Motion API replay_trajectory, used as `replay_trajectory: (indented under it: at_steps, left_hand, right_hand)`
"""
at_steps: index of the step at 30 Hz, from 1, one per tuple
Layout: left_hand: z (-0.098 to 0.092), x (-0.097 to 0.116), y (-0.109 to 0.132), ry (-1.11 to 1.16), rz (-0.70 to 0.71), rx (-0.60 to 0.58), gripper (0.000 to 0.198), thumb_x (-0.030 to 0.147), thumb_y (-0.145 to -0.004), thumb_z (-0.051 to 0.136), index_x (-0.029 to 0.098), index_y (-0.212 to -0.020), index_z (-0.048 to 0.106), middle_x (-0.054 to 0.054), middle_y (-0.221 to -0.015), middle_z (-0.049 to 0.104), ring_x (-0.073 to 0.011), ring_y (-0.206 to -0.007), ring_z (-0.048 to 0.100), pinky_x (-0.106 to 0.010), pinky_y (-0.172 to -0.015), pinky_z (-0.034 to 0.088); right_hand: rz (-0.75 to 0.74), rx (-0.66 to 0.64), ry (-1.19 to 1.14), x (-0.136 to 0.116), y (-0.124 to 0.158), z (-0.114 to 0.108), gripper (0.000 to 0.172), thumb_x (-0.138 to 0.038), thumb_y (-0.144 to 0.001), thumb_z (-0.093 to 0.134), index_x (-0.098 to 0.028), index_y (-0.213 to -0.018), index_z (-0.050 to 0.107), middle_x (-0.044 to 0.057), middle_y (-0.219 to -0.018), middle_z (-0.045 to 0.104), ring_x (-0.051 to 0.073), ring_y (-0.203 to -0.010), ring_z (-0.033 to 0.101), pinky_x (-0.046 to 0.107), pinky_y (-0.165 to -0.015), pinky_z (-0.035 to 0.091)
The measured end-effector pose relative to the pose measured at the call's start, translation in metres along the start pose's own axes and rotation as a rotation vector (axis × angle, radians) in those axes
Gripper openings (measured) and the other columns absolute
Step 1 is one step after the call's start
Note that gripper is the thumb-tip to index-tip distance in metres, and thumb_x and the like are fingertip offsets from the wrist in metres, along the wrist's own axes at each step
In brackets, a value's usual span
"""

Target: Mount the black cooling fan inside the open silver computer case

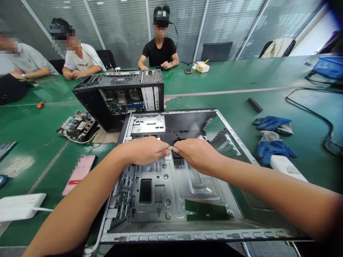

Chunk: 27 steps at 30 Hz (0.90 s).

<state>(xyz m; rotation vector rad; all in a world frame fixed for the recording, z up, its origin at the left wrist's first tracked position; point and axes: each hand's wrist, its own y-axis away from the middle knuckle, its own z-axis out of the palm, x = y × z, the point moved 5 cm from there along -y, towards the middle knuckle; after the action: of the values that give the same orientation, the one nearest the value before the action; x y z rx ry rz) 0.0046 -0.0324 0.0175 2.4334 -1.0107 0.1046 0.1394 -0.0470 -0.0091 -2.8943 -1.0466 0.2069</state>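
Note:
An open metal computer case [171, 235] lies flat on the green table in front of me. Above its interior, my left hand [148, 150] and my right hand [197, 153] meet, both closed on a short light-coloured twisted cord [170, 148]. A black fan-like part [177, 155] sits just beneath my right hand, partly hidden by it, with thin wires running up behind. Green memory sticks [206, 210] lie in the near right part of the case.
A second case [93, 103] stands behind, with a loose circuit board [80, 126] beside it. A pink-screened phone [79, 175] and white adapter [23, 207] lie left; blue gloves [276, 148], a white box [288, 167] and black cable [311, 110] lie right. Three people sit across the table.

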Motion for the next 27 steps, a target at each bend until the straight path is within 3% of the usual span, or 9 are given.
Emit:
replay_trajectory:
  at_steps: [19, 23, 27]
  left_hand:
    - [-0.0023, 0.0020, 0.0009, -0.016, -0.009, -0.006, 0.041, 0.042, -0.099, 0.027, 0.017, -0.086, 0.057, -0.005, -0.079, 0.063, -0.0148, -0.060, 0.049, -0.028, -0.058, 0.033]
    - [-0.0009, 0.0003, 0.0002, -0.015, -0.005, -0.003, 0.044, 0.043, -0.099, 0.026, 0.017, -0.088, 0.059, -0.005, -0.079, 0.064, -0.0155, -0.061, 0.050, -0.029, -0.059, 0.033]
    - [-0.0001, 0.0009, 0.0001, -0.022, 0.005, -0.008, 0.043, 0.042, -0.098, 0.027, 0.017, -0.088, 0.060, -0.005, -0.078, 0.064, -0.0156, -0.062, 0.050, -0.028, -0.058, 0.033]
  right_hand:
    - [-0.072, 0.170, 0.119, 0.0023, 0.0016, 0.0006, 0.036, -0.029, -0.101, 0.036, -0.019, -0.073, 0.058, 0.001, -0.066, 0.064, 0.013, -0.059, 0.048, 0.030, -0.059, 0.020]
    - [-0.077, 0.130, 0.111, 0.0016, 0.0015, 0.0013, 0.036, -0.029, -0.101, 0.036, -0.018, -0.074, 0.057, 0.001, -0.065, 0.063, 0.014, -0.058, 0.050, 0.031, -0.058, 0.020]
    - [-0.040, -0.007, 0.064, 0.0006, -0.0003, 0.0017, 0.032, -0.030, -0.100, 0.037, -0.018, -0.077, 0.056, 0.003, -0.066, 0.063, 0.014, -0.058, 0.051, 0.031, -0.055, 0.017]
